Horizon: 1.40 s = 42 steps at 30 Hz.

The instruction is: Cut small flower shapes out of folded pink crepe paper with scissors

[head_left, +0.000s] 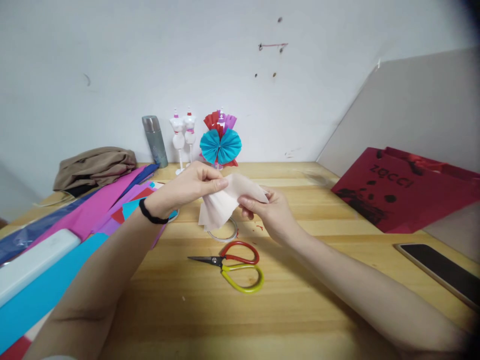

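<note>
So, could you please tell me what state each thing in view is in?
Pale paper: gathered, held by left grip and right grip
Scissors: blades closed, lying flat
Tape roll: flat, partly hidden
Smartphone: flat, screen dark
Flask: upright, capped
Two white mannequins: upright
Blue paper fan: pleated, spread
Brown cloth: bunched up
Red printed bag: tilted, inside hidden

indoor craft workspace: wooden table (pixel 180 310); scissors (pixel 216 261), six o'clock; coloured paper (pixel 86 210), nine o'clock; mannequin stands (pixel 178 140), ten o'clock; paper rosette (pixel 220 146), eleven o'clock.
</note>
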### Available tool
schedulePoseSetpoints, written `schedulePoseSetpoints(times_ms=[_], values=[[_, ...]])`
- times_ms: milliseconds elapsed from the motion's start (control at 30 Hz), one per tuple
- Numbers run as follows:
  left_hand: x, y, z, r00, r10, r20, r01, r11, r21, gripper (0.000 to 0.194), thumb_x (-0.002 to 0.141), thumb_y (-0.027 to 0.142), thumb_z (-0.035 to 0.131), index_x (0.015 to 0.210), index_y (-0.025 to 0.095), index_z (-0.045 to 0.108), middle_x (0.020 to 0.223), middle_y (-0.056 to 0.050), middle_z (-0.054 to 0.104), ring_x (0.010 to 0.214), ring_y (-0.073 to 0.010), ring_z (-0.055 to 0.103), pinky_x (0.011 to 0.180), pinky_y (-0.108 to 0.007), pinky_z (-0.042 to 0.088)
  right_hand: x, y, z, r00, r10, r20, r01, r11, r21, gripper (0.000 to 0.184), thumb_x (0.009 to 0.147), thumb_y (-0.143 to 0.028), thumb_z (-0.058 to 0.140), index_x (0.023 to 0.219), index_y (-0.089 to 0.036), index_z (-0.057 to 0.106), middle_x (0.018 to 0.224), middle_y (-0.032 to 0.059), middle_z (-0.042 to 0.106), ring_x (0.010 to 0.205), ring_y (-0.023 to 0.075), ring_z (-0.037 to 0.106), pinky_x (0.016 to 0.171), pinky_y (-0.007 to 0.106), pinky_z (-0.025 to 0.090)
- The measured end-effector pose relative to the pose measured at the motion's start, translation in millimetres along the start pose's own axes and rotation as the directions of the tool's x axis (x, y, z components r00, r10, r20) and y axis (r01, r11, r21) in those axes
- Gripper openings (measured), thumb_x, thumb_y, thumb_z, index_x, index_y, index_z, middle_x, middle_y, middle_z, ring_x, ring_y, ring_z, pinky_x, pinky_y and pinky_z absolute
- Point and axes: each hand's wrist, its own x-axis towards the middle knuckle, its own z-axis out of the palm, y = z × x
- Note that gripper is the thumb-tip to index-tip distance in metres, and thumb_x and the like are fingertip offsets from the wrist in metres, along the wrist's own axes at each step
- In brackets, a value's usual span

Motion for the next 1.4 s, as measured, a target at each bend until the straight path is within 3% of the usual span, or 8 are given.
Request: schedulePoseSetpoints(times_ms=[167, 467, 800, 1000, 1100, 1200, 1333, 1400], values=[[2.0, -6.1, 0.1, 0.999, -0.048, -0.012, 0.048, 0.999, -0.024, 0.024, 0.078, 0.033, 0.069, 0.063, 0.014, 0.067, 0.056, 0.003, 0.052, 0.052, -0.0081, 0.042, 0.051, -0.023, 0.033, 4.1, 3.6, -1.1, 0.999, 0.007, -0.035, -0.004, 0.997, 0.077, 0.026, 0.063, -0.035, 0.079, 0.062, -0.017, 0.062, 0.050, -0.0032, 0.057, 0.044, 0.0086, 0.049, 0.044, 0.022, 0.038], [5.1, -21.4, -0.4, 0.994, -0.109, -0.020, 0.104, 0.984, -0.145, 0.030, 0.080, 0.041, 0.070, 0.069, 0.013, 0.067, 0.063, 0.000, 0.061, 0.058, -0.0114, 0.053, 0.057, -0.025, 0.040, 2.9, 4.8, -2.3, 1.000, 0.006, -0.023, -0.004, 0.997, 0.080, 0.022, 0.063, -0.032, 0.081, 0.062, -0.015, 0.068, 0.048, -0.0023, 0.059, 0.041, 0.0068, 0.047, 0.043, 0.021, 0.037], [3.1, -14.8, -0.8, 0.993, -0.096, -0.061, 0.082, 0.976, -0.201, 0.032, 0.078, 0.044, 0.069, 0.067, 0.014, 0.068, 0.063, -0.002, 0.064, 0.060, -0.0143, 0.058, 0.060, -0.028, 0.048, 4.5, 5.6, -3.8, 0.999, -0.003, -0.047, 0.006, 0.997, 0.071, 0.024, 0.065, -0.037, 0.081, 0.064, -0.015, 0.072, 0.047, 0.0003, 0.064, 0.041, 0.0090, 0.052, 0.043, 0.023, 0.041], [2.7, -18.3, -18.1, 0.949, -0.197, -0.246, 0.143, 0.965, -0.222, 0.031, 0.069, 0.043, 0.073, 0.068, 0.013, 0.066, 0.061, -0.002, 0.061, 0.056, -0.0134, 0.054, 0.054, -0.026, 0.042, 5.6, 6.4, -4.8, 0.994, -0.023, -0.103, 0.036, 0.993, 0.116, 0.023, 0.064, -0.035, 0.081, 0.069, -0.015, 0.069, 0.047, -0.0009, 0.062, 0.042, 0.0103, 0.055, 0.043, 0.023, 0.041], [-2.6, -17.5, -39.9, 0.862, -0.171, -0.478, 0.196, 0.981, 0.003, 0.021, 0.073, 0.033, 0.067, 0.066, 0.014, 0.065, 0.058, 0.000, 0.057, 0.054, -0.0119, 0.047, 0.052, -0.025, 0.034, 5.8, 3.9, -4.9, 0.995, -0.010, -0.102, 0.026, 0.987, 0.160, 0.022, 0.064, -0.034, 0.079, 0.066, -0.016, 0.065, 0.048, -0.0012, 0.061, 0.043, 0.0103, 0.056, 0.042, 0.022, 0.040], [-11.8, -14.6, -64.5, 0.760, -0.098, -0.643, 0.371, 0.878, 0.304, 0.018, 0.077, 0.026, 0.060, 0.061, 0.016, 0.062, 0.054, 0.000, 0.052, 0.056, -0.0138, 0.044, 0.055, -0.028, 0.031, 5.6, 0.6, -4.8, 0.996, 0.004, -0.093, 0.013, 0.982, 0.188, 0.018, 0.064, -0.032, 0.075, 0.069, -0.016, 0.066, 0.054, -0.0007, 0.063, 0.045, 0.0100, 0.056, 0.042, 0.021, 0.039], [-26.3, -14.5, -88.8, 0.786, -0.134, -0.604, 0.565, 0.551, 0.614, 0.016, 0.078, 0.023, 0.058, 0.062, 0.019, 0.059, 0.060, -0.004, 0.053, 0.074, -0.0234, 0.051, 0.068, -0.033, 0.030, 5.9, -1.4, -4.8, 0.996, 0.016, -0.087, 0.001, 0.981, 0.195, 0.017, 0.063, -0.031, 0.072, 0.069, -0.017, 0.064, 0.053, -0.0020, 0.060, 0.044, 0.0105, 0.055, 0.041, 0.022, 0.038], [-32.3, -18.2, -93.9, 0.749, -0.216, -0.627, 0.647, 0.445, 0.619, 0.017, 0.074, 0.022, 0.063, 0.059, 0.019, 0.054, 0.060, -0.005, 0.049, 0.083, -0.0289, 0.052, 0.073, -0.037, 0.030, 6.3, -1.1, -4.9, 0.996, 0.022, -0.087, -0.005, 0.982, 0.188, 0.017, 0.063, -0.032, 0.071, 0.069, -0.018, 0.063, 0.053, -0.0024, 0.059, 0.044, 0.0107, 0.055, 0.040, 0.022, 0.038]])
